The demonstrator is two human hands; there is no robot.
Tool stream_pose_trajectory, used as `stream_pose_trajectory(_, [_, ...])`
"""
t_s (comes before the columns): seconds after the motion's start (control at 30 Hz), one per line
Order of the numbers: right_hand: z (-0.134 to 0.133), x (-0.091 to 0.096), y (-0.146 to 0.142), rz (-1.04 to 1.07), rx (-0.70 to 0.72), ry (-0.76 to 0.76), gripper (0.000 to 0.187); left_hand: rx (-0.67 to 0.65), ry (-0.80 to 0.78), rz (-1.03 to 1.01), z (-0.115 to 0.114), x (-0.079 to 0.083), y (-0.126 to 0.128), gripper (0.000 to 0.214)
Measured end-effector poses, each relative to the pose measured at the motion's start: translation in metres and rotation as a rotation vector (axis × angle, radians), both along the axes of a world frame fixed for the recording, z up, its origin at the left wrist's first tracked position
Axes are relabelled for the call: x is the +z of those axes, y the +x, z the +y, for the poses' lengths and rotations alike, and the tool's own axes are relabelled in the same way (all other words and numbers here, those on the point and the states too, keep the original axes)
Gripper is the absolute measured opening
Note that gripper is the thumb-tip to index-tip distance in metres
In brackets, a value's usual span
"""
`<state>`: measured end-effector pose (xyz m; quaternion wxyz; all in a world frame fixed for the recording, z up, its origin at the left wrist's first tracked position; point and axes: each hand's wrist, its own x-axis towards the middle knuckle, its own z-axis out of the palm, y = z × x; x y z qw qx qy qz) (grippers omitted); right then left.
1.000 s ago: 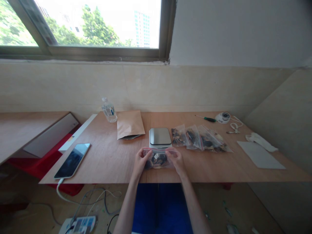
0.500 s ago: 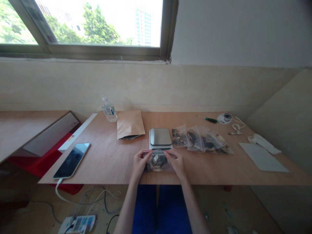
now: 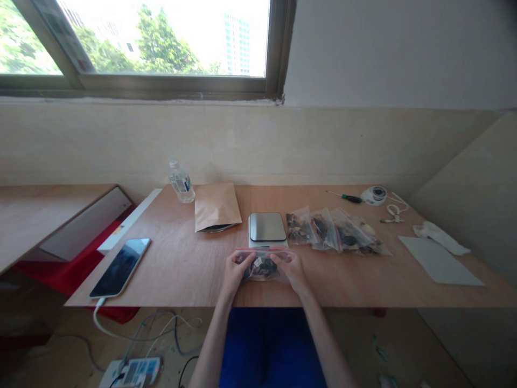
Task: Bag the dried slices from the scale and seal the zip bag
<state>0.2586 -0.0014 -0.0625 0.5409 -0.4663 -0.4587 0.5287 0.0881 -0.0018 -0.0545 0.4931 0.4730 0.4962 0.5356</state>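
A clear zip-lock bag (image 3: 263, 269) with dark and tan dried pieces and a small white packet inside lies at the table's front edge. My left hand (image 3: 237, 269) pinches its upper left part, thumb on the near side. On the upper right, my right hand (image 3: 291, 268) grips it the same way. The bag's reddish zip strip runs along the top between both hands. Just beyond it stands a small scale (image 3: 267, 227) with a bare metal plate; its near end is partly hidden by the bag.
Several filled zip-lock bags (image 3: 335, 230) overlap right of the scale. A brown paper pouch (image 3: 217, 206) and water bottle (image 3: 181, 183) stand left. A phone (image 3: 120, 268) charges at the left edge. Far right are a screwdriver (image 3: 350, 198), white camera (image 3: 374, 195) and white sheet (image 3: 440, 261).
My fingers have shifted slightly along the bag's top, and the thumbs now sit a little lower below the zip strip. The bag stays in both hands.
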Motion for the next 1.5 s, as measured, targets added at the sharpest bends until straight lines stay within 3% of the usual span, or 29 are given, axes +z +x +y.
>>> stream_pose_trajectory(0.4, [-0.003, 0.008, -0.003, -0.045, -0.002, 0.011, 0.026, 0.011, -0.003, -0.034, -0.006, 0.005, -0.004, 0.023])
stream_pose_trajectory(0.7, [-0.002, 0.008, -0.007, -0.144, -0.12, 0.106, 0.024, 0.023, 0.059, -0.006, -0.009, 0.012, 0.0, 0.022])
stream_pose_trajectory(0.8, [-0.002, 0.021, -0.004, -0.263, -0.183, 0.233, 0.031, -0.021, 0.089, 0.008, -0.009, 0.017, 0.001, 0.023])
stream_pose_trajectory(0.9, [-0.007, 0.045, -0.002, -0.578, -0.275, 0.468, 0.037, -0.05, 0.131, 0.043, -0.01, 0.021, 0.002, 0.022])
stream_pose_trajectory(1.0, [-0.012, 0.068, -0.007, -0.893, -0.099, 0.62, 0.021, -0.078, 0.179, 0.07, -0.009, 0.02, 0.004, 0.02])
stream_pose_trajectory(1.13, [-0.014, 0.082, -0.013, -1.005, 0.098, 0.612, 0.011, -0.119, 0.213, 0.091, -0.009, 0.016, 0.004, 0.019])
stream_pose_trajectory(1.5, [-0.008, 0.073, -0.013, -1.16, 0.092, 0.595, 0.017, -0.118, 0.336, 0.312, -0.011, 0.014, 0.001, 0.021])
